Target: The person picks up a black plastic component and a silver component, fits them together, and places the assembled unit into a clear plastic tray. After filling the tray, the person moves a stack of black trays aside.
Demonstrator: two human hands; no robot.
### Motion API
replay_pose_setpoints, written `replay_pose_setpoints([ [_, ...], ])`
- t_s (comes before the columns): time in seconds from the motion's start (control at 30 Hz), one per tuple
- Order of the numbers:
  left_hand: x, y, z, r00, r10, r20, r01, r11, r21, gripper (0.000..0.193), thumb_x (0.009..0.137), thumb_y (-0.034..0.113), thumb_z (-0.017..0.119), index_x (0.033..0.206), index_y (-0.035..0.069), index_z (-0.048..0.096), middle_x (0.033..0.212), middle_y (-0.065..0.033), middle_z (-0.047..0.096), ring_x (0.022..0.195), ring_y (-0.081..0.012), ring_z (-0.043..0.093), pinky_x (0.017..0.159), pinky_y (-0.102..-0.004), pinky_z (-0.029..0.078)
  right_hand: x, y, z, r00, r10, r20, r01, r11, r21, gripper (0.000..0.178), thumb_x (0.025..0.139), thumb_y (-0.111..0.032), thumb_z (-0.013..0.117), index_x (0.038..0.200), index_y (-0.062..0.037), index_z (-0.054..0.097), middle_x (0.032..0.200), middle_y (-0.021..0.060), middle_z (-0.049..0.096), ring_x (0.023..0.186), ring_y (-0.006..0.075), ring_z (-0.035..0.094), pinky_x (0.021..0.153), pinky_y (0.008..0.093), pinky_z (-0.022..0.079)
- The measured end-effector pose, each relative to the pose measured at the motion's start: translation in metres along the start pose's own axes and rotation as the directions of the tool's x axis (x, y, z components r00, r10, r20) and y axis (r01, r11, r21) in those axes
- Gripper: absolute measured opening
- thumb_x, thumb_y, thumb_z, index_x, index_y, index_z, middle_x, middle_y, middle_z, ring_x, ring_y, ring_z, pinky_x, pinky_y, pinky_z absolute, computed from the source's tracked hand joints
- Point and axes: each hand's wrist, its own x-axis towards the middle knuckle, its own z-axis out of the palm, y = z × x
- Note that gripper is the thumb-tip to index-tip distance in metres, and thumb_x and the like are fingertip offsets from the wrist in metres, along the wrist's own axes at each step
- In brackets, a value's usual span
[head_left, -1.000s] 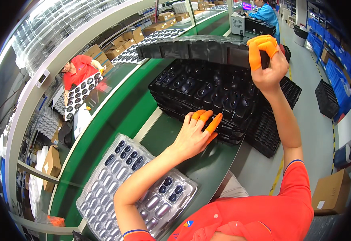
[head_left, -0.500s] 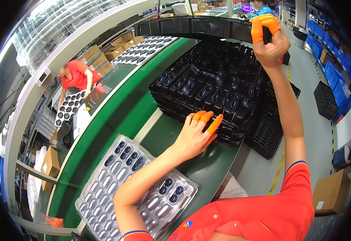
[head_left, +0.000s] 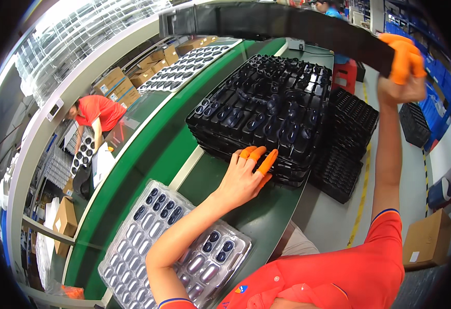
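My right hand [head_left: 403,72], with orange finger cots, is raised at the far right and closed round one end of a black plastic tray [head_left: 282,24]. The tray is seen nearly edge-on, stretching leftward above the stack. Below it stands a stack of black trays [head_left: 256,110], its top tray filled with dark, glossy oval parts. My left hand [head_left: 243,177], also in orange finger cots, rests its spread fingers at the stack's front edge. Closer to me lie clear plastic blister trays [head_left: 132,242] with several dark paired parts [head_left: 158,203] in some pockets.
A green conveyor belt [head_left: 94,226] runs along the left. Across it a person in a red shirt [head_left: 99,114] handles a white tray. More black trays [head_left: 346,139] are stacked right of the table. A cardboard box [head_left: 426,242] stands at the lower right.
My right hand has swung the black tray higher and to the right, uncovering more of the stack's far end. The left hand has hardly moved.
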Motion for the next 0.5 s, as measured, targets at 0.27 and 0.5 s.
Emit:
replay_pose_setpoints([
  [0.27, 0.003, 0.001, 0.001, 0.999, -0.008, 0.034, 0.007, 1.000, 0.009, 0.059, 0.070, 0.013, 0.071, 0.124, 0.005, 0.050, 0.119, -0.0144, 0.046, 0.106, -0.0321, 0.046, 0.090, -0.0421, 0.037, 0.039, 0.000, -0.144, 0.380, 0.245, -0.892, -0.492, 0.870, 0.029, 0.024, 0.076, -0.009, 0.056, 0.092, 0.0082, 0.062, 0.096, 0.0193, 0.061, 0.078, 0.0248, 0.060, 0.078, 0.0288, 0.050],
  [0.5, 0.008, 0.003, 0.001, 0.998, 0.009, 0.059, -0.010, 1.000, 0.008, 0.061, 0.070, 0.008, 0.071, 0.126, 0.005, 0.047, 0.120, -0.0143, 0.046, 0.106, -0.0332, 0.045, 0.090, -0.0420, 0.037, -0.092, -0.014, -0.348, -0.096, 0.099, -0.990, -0.840, 0.526, 0.134, 0.036, 0.076, -0.014, 0.051, 0.096, 0.0159, 0.052, 0.102, 0.0177, 0.057, 0.083, 0.0272, 0.060, 0.079, 0.0365, 0.053],
])
